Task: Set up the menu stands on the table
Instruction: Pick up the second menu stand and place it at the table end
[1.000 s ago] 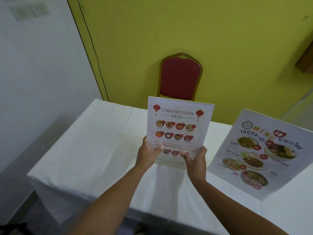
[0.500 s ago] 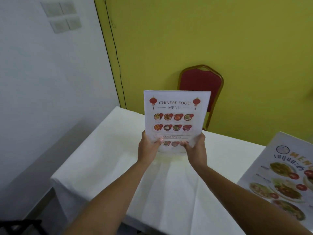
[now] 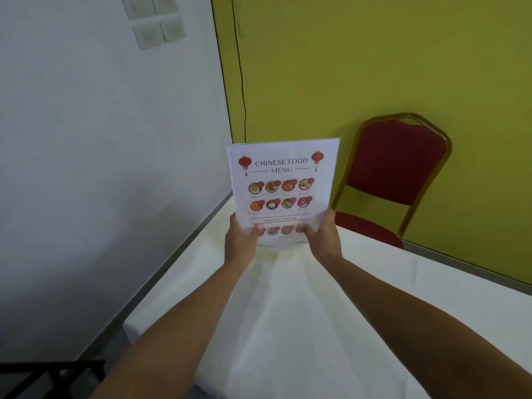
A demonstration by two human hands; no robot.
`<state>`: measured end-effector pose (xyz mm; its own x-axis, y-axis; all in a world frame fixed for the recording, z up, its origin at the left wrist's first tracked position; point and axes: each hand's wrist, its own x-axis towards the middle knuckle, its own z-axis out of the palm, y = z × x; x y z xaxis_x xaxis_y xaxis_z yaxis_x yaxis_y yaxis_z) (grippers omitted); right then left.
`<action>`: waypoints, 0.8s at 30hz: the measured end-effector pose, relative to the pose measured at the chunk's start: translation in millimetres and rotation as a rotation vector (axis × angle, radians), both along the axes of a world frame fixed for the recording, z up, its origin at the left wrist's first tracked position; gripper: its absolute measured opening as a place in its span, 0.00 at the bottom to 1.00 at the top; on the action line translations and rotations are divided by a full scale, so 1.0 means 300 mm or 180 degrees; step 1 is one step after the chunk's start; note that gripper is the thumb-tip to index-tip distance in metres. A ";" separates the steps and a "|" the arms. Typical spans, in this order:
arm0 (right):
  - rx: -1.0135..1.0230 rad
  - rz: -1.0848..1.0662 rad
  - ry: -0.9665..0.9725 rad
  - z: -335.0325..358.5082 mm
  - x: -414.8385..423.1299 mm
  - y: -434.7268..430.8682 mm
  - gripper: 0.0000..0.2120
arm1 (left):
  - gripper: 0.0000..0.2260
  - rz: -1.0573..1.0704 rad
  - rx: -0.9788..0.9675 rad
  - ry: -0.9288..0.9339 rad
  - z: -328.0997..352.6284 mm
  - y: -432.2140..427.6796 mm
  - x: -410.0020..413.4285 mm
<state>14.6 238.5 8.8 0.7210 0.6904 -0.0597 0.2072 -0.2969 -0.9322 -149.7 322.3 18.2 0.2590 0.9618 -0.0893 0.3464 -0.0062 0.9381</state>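
Note:
A clear menu stand with a white "Chinese Food Menu" sheet (image 3: 283, 185) is held upright above the far left part of the white-clothed table (image 3: 302, 326). My left hand (image 3: 240, 243) grips its lower left corner, thumb on the front. My right hand (image 3: 321, 236) grips its lower right corner the same way. The base of the stand is hidden behind my hands, so I cannot tell whether it touches the cloth. The second menu stand is out of view.
A red chair with a gold frame (image 3: 394, 174) stands behind the table against the yellow wall (image 3: 374, 53). A white wall (image 3: 100, 139) runs close along the table's left edge. A dark object (image 3: 49, 375) sits at the bottom left.
My view has swung left, so the Thai menu stand at the right has left the frame. Both hands have carried the Chinese menu stand toward the table's far left corner.

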 end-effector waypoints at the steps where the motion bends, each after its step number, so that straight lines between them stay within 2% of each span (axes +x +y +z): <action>1: -0.0018 0.0027 0.0018 -0.004 -0.003 0.035 0.23 | 0.21 0.0029 -0.0018 -0.0005 -0.009 0.029 -0.005; 12: -0.0288 0.0285 -0.0058 -0.068 -0.015 0.296 0.25 | 0.22 0.0329 -0.0112 -0.0002 -0.100 0.237 -0.038; 24: -0.0390 0.0419 -0.0069 -0.118 -0.018 0.350 0.25 | 0.24 0.0354 -0.0206 0.0075 -0.170 0.280 -0.065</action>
<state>9.2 343.5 -26.6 0.6268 0.7674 -0.1347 0.2714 -0.3771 -0.8855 -169.1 406.4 -32.9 0.1480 0.9765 -0.1569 0.3636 0.0938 0.9268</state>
